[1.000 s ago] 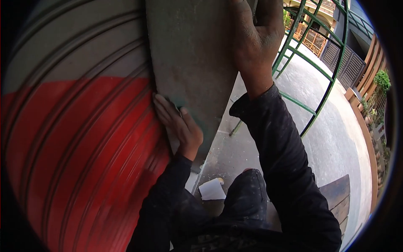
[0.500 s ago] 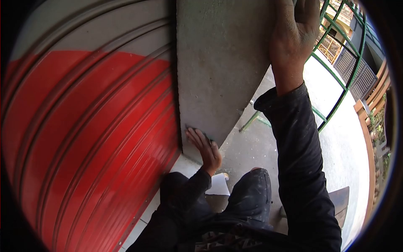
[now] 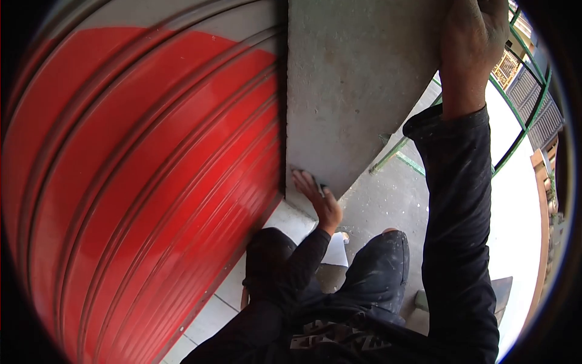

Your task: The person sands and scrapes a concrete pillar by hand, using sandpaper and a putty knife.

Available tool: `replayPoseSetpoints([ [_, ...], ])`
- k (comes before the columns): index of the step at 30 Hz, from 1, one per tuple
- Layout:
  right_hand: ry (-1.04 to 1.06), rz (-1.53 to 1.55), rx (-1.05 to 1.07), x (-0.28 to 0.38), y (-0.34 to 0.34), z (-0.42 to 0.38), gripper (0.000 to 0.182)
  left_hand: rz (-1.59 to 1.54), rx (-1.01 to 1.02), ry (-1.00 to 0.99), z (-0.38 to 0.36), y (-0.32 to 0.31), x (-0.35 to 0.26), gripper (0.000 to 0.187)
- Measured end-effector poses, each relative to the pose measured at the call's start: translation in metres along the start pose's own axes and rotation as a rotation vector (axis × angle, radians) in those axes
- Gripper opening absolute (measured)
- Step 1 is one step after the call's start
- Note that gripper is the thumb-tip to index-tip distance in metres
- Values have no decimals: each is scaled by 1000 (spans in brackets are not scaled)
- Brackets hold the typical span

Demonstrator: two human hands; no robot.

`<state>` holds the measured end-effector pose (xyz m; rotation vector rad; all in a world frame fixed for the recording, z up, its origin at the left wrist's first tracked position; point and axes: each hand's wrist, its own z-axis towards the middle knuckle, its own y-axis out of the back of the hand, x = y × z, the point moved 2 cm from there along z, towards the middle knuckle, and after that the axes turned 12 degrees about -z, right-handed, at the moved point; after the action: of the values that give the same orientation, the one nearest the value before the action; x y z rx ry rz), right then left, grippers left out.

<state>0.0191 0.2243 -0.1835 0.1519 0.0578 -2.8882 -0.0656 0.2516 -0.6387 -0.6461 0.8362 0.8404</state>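
Low on the grey, flat-faced pillar (image 3: 357, 79), my left hand (image 3: 320, 201) lies with its fingers stretched up against the surface. A small dark thing, too hidden to name, shows between its thumb and fingers. Higher up, my right hand (image 3: 473, 51) rests at the pillar's right edge, thumb and fingers apart, with the fingertips cut off by the top of the view. Faint marks and specks dot the pillar's face.
A red and grey ribbed shutter (image 3: 139, 151) stands left of the pillar. Green metal bars (image 3: 512, 100) rise at the right. Between and beside my knees are a white sheet (image 3: 336, 250) and a speckled floor (image 3: 388, 203).
The pillar, shutter and both hands appear farther right in the view, and the pillar and hands slightly higher. My left hand is still on the lower pillar, my right hand at its edge.
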Motion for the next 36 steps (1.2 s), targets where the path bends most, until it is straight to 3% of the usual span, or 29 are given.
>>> replayPoseSetpoints([
  [1,-31,-158,-57,14,-10,0,64,27,-79,172,-27,7,27,80],
  [2,-70,-310,-109,28,-21,0,64,-200,-200,365,-38,8,65,81],
  [4,-45,-220,-62,9,-8,-1,63,-657,-447,735,-49,6,121,83],
  [7,-30,-237,-54,3,-4,0,63,-732,-544,742,7,3,73,83],
  [9,-17,-258,-60,1,-1,2,64,-443,-375,432,38,-8,-2,80],
  [12,-100,-254,-46,28,-9,1,64,-124,-48,153,46,-25,-105,83],
  [14,-69,-264,-48,25,-9,-1,64,-142,25,110,35,-22,-109,80],
  [17,48,-263,-24,20,-9,-10,63,-177,-165,250,-10,-16,-29,78],
  [19,36,-254,14,19,-3,-4,61,-300,-358,487,-52,-6,59,76],
  [20,30,-250,33,19,0,-1,61,-489,-496,846,-75,-6,95,78],
  [22,88,-72,99,10,16,-1,60,-839,-573,1130,-83,7,123,75],
  [25,-9,-289,-51,21,-6,-3,60,-961,-527,1073,-66,-4,113,77],
  [27,-29,-355,-86,25,-7,-1,60,-684,-367,824,-56,-22,55,80],
  [28,-16,-332,-46,25,-3,-2,61,-561,-331,570,-22,-27,-29,79],
  [30,18,-264,59,20,10,-3,61,-332,-69,221,-4,-32,-95,75],
  [31,6,-260,64,19,8,-4,62,-228,-24,151,8,-33,-103,74],
  [32,-6,-256,68,18,5,-6,62,-125,16,68,14,-35,-110,72],
  [34,-56,-291,-32,23,-9,-6,62,43,172,-132,-8,-26,-57,73],
  [36,-67,-281,-74,22,-12,-4,62,87,203,-90,-52,-8,7,77],
])
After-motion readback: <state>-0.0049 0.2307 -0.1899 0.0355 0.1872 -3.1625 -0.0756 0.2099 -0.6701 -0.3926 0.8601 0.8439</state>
